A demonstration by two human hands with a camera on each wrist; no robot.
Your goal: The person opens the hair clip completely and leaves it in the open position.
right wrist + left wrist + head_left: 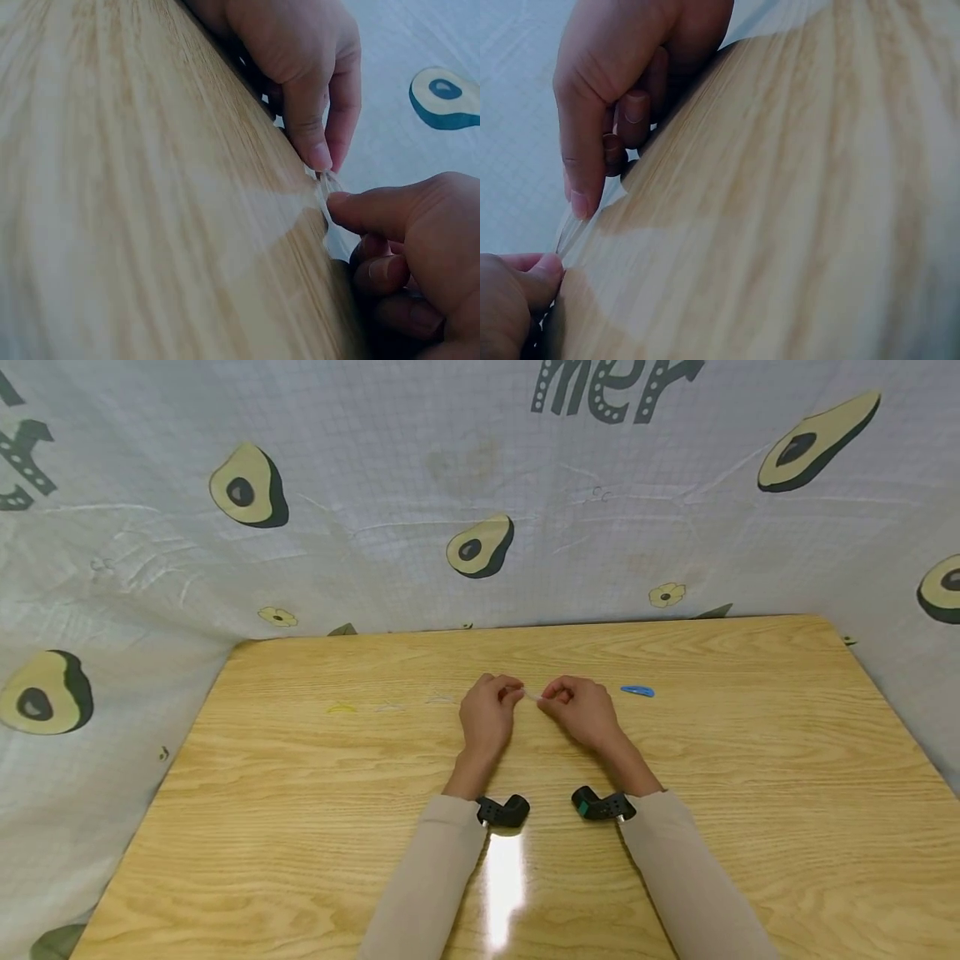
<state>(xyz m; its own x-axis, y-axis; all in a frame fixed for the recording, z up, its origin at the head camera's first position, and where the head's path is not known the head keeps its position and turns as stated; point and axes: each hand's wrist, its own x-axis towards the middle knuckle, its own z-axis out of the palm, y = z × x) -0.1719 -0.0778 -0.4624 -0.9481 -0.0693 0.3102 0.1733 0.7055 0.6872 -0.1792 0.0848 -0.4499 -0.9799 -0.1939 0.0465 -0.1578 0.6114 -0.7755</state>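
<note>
A thin, whitish translucent band (pixel 330 182) stretches across the short gap between the two hands, low over the wooden table. My left hand (pixel 487 714) pinches one end of it between thumb and fingertips. At the other end, the thumb and index finger of my right hand (pixel 583 710) grip it, the remaining fingers curled under. In the left wrist view the band looks like a narrow loop with two strands. Just right of the right hand lies a blue snap hair clip (pixel 637 691).
Left of the hands, a yellow thin band (pixel 342 707), a whitish one (pixel 390 707) and another pale one (pixel 441 699) lie in a row on the wooden table (pixel 285 810). A curtain with avocado prints (pixel 360 460) hangs behind the table's far edge.
</note>
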